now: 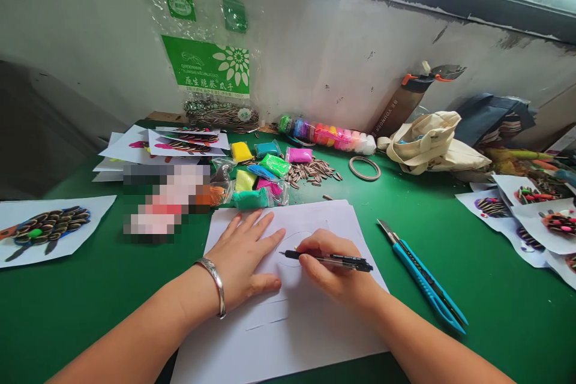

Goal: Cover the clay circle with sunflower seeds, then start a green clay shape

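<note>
White paper, apparently a small stack, lies in front of me on the green table. It bears a thin curved outline and a few short pen lines lower down. My left hand rests flat on the sheet with its fingers spread, a silver bangle round the wrist. Between the thumb and fingers of my right hand is a black pen, its tip pointing left, close to the curved outline. Whether the tip touches the paper I cannot tell.
Right of the paper lies a blue utility knife, blade out. Behind are colourful clay packets, loose sunflower seeds, a tape roll and a seed bag. Seed-decorated pictures lie left and right. A bottle leans against the wall.
</note>
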`<state>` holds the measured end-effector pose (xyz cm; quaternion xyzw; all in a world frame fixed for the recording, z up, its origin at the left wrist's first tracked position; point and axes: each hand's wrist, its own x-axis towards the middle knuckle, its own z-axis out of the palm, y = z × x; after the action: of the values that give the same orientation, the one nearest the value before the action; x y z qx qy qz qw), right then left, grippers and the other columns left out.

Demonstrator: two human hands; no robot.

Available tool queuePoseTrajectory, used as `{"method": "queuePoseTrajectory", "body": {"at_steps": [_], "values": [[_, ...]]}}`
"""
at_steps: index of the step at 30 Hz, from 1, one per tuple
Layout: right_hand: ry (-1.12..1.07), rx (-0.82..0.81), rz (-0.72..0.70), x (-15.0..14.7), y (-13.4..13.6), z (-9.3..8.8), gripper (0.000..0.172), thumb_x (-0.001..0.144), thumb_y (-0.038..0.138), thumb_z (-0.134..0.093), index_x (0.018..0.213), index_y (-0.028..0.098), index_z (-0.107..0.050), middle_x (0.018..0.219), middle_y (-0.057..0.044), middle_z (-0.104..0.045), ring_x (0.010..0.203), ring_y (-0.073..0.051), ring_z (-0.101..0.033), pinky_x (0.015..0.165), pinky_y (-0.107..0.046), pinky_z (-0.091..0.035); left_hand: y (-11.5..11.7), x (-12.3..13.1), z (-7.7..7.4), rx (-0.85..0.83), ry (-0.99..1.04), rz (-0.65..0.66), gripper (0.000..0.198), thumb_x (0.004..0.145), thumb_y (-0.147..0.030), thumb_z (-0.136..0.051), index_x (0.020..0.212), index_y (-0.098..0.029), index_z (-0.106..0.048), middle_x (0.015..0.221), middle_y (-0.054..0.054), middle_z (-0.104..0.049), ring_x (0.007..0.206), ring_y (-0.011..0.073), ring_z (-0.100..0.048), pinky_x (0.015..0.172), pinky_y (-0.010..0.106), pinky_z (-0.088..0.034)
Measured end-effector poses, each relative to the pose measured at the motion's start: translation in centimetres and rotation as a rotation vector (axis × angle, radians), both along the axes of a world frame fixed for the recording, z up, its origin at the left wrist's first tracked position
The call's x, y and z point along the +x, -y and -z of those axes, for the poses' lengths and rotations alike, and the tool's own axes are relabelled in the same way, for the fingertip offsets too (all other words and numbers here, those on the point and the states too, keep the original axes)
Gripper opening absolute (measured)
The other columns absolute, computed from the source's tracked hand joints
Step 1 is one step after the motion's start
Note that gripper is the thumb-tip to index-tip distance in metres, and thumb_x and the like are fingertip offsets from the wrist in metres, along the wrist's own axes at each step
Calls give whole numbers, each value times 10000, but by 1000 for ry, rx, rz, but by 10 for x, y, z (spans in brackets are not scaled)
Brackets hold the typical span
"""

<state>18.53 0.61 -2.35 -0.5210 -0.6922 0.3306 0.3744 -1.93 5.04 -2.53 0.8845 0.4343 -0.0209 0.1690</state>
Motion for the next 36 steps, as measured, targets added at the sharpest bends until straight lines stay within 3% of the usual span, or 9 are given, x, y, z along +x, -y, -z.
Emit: {"method": "queuePoseTrajectory", "body": {"at_steps": [8,14,25,36], "values": [[53,226,-46,-8,1,13,117,771,152,-566,829,226,-636,689,-4,-647,642,-140,-576,622,-267,-462,1,0,-1,-6,7,-3,695,750,-514,-648,1381,-324,-428,1541,74,-254,1422,322,-142,1122,554,-124],[93,289,-62,-10,1,18,123,779,145,-554,847,226,-617,672,3,-617,624,-134,-555,610,-265,-451,1,-1,1,-6,13,-2,704,743,-519,-654,1381,-334,-424,1541,64,-259,1421,325,-143,1125,547,-122],[98,271,-72,-10,1,16,124,785,126,-557,836,225,-612,685,-1,-630,640,-136,-566,644,-275,-453,-1,0,-4,-31,-16,14,717,745,-517,-656,1390,-328,-409,1542,85,-250,1423,322,-136,1118,563,-135],[93,296,-196,-9,2,20,106,817,160,-588,894,219,-631,715,-10,-658,681,-151,-564,674,-294,-430,-4,-1,-6,-82,-21,38,731,746,-474,-660,1406,-314,-391,1548,103,-221,1424,340,-108,1107,593,-132]]}}
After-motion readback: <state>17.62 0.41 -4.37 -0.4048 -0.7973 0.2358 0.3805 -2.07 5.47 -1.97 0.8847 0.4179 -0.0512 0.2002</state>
